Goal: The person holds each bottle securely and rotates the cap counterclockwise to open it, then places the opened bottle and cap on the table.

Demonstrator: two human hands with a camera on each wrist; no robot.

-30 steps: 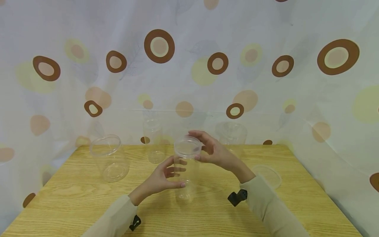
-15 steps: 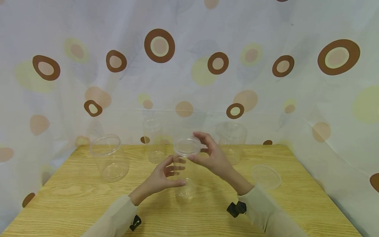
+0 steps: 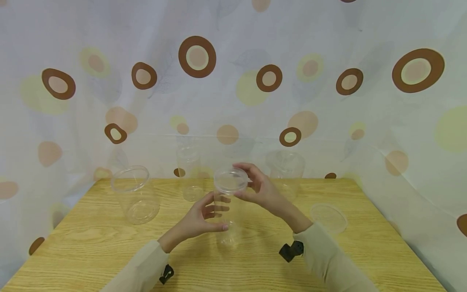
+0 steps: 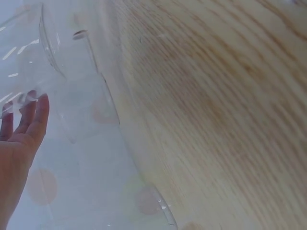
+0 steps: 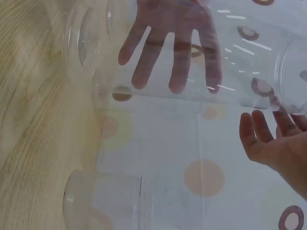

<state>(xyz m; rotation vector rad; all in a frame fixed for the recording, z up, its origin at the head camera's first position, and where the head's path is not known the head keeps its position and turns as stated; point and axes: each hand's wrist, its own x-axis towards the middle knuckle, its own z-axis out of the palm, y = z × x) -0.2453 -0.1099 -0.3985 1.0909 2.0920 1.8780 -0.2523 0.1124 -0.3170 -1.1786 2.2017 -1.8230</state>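
Observation:
A clear plastic jar (image 3: 235,215) stands upright in the middle of the head view, with a round clear lid (image 3: 230,180) at its top. My left hand (image 3: 197,221) holds the jar's body from the left, thumb in front and fingers behind. From the right, my right hand (image 3: 264,192) grips the lid's edge between thumb and fingers. In the right wrist view, the left hand's spread fingers (image 5: 180,67) show through the jar wall. The left wrist view catches only part of the left hand (image 4: 21,139) against the jar (image 4: 29,52).
A wide lidless jar (image 3: 136,202) stands on the wooden table (image 3: 91,259) at the left. A slim tall jar (image 3: 189,174) and another wide one (image 3: 288,170) stand at the back. Right of the hands lies a loose flat lid (image 3: 328,219). A patterned cloth (image 3: 233,109) hangs behind.
My right hand shifted back along the lid's edge, its fingers moving right, then returned partway left. The left hand and the jar stay nearly where they were.

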